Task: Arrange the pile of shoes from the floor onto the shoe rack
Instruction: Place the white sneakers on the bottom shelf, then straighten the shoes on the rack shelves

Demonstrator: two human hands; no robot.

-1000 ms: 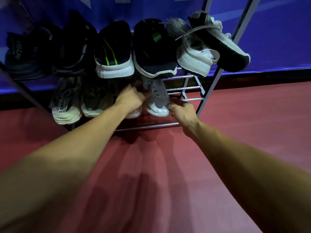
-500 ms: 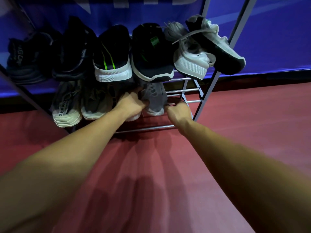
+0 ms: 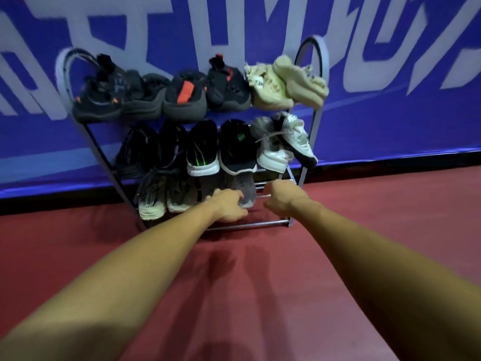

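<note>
both forearms reach out over the red floor (image 3: 364, 217), hands apart. the left hand (image 3: 229, 205) lies with loose fingers on the toe of the grey shoe (image 3: 244, 191), which sits on the bottom tier of the shoe rack (image 3: 250, 224) beside two pale shoes (image 3: 166, 196). half a second ago that hand was bunched tighter against the shoe. the right hand (image 3: 283, 198), fingers curled under and holding nothing, has come off the rack and hangs just right of the shoe. the view has drawn back: the top tier now shows, with dark shoes (image 3: 184, 100) and a beige pair (image 3: 273, 89), before the blue banner (image 3: 390, 113).
</note>
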